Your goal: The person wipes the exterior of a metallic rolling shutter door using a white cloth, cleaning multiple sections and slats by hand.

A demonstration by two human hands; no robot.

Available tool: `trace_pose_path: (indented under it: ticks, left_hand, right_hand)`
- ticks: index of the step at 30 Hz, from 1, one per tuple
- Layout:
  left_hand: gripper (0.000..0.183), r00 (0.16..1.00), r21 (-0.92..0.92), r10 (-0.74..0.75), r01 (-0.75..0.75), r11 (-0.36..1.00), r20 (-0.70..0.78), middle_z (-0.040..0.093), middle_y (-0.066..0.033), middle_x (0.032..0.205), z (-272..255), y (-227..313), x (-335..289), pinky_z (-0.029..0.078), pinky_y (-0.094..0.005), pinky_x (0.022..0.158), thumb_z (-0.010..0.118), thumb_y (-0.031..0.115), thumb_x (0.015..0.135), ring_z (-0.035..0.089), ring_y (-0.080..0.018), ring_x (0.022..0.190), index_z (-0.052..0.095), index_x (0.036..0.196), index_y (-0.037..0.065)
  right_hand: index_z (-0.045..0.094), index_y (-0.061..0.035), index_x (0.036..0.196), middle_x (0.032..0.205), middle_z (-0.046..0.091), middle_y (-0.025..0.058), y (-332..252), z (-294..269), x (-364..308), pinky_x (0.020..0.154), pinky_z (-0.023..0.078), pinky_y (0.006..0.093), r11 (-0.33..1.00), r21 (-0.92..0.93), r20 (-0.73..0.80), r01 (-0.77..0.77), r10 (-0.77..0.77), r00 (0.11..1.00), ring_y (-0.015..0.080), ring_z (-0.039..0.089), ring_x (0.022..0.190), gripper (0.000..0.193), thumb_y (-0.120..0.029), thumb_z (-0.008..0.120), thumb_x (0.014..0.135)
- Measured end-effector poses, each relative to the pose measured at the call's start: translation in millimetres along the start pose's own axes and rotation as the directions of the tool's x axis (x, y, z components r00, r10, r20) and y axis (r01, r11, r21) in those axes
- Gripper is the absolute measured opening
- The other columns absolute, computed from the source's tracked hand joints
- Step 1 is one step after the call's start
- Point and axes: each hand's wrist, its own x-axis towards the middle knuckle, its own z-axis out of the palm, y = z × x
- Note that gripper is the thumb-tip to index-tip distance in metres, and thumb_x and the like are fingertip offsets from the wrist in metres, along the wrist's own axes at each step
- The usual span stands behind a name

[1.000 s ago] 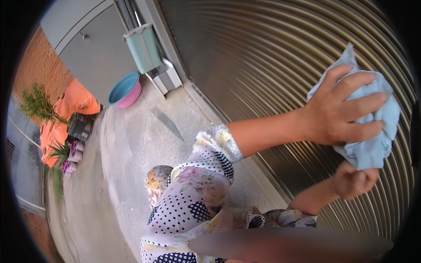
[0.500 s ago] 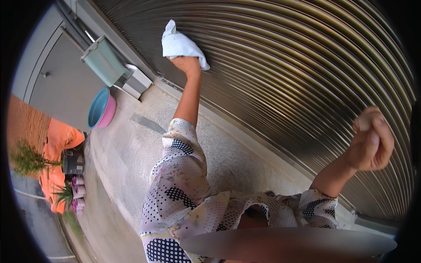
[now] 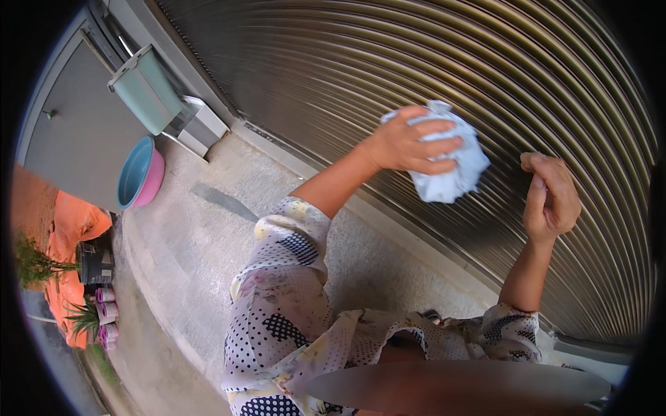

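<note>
Farther right now, the part-spread left hand [image 3: 411,142] holds a cloth [image 3: 458,166] that slackening might drop; the half-curled right hand [image 3: 553,200] seems empty.

Pale concrete floor [image 3: 187,256]; grey door [image 3: 90,139] at upper left; reddish wall [image 3: 29,197], orange sheeting [image 3: 78,220] at far left.

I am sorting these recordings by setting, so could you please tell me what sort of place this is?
It is probably an outdoor yard or forecourt, judging by the ribbed, brownish metal shutter, the pale grey concrete ground and the bushy green plant.
</note>
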Motion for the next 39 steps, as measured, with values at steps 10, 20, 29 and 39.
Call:
trace_pose_path:
  ticks: [10,20,29,39]
  left_hand:
    - [0.031,0.756,0.287,-0.573,0.653,0.701,-0.317,0.05,-0.0155,0.115,-62.9,-103.0,-160.3,0.037,-0.0407,0.092,0.064,0.018,0.073,0.045,-0.0332,0.109,0.054,0.101,0.01]
    - [0.056,0.064,-0.148,-0.78,0.969,0.197,-0.622,0.038,-0.0238,0.126,-41.6,-100.4,-135.1,0.027,-0.0484,0.1,0.067,0.013,0.075,0.035,-0.0399,0.12,0.042,0.123,0.0]
    - [0.027,0.975,0.06,-0.223,0.223,0.973,-0.002,0.051,0.0065,0.123,0.1,13.8,-3.5,0.036,-0.0409,0.089,0.062,0.025,0.078,0.045,-0.0198,0.115,0.055,0.103,0.032]
    - [0.059,0.653,0.375,-0.756,0.713,0.593,-0.047,0.049,-0.0169,0.118,-96.8,-76.7,-150.6,0.036,-0.047,0.092,0.07,0.005,0.054,0.044,-0.0373,0.113,0.055,0.112,0.012]
  right_hand:
    - [0.063,-0.0018,0.087,0.078,0.066,0.0086,6.6,-1.1,-26.5,0.059,0.042,0.0288,0.894,-0.401,0.187,0.199,-0.132,0.973,0.0211,0.061,0.066,0.03,0.01,0.054,0.061]
    - [0.064,-0.0082,0.088,0.079,0.065,0.004,9.3,-2.7,-40.1,0.063,0.036,0.0301,0.789,-0.531,0.332,0.31,-0.143,0.932,0.0177,0.058,0.066,0.029,0.0,0.059,0.061]
    - [0.064,-0.0006,0.085,0.078,0.065,0.0089,-7.0,40.5,1.8,0.065,0.048,0.0326,0.921,-0.291,0.257,0.259,-0.185,0.949,0.0242,0.061,0.068,0.03,0.011,0.055,0.059]
    - [0.065,0.0038,0.091,0.084,0.066,0.0133,-4.0,25.7,4.3,0.068,0.05,0.0329,0.887,-0.365,0.111,0.282,-0.26,0.959,0.0263,0.063,0.075,0.029,0.012,0.052,0.066]
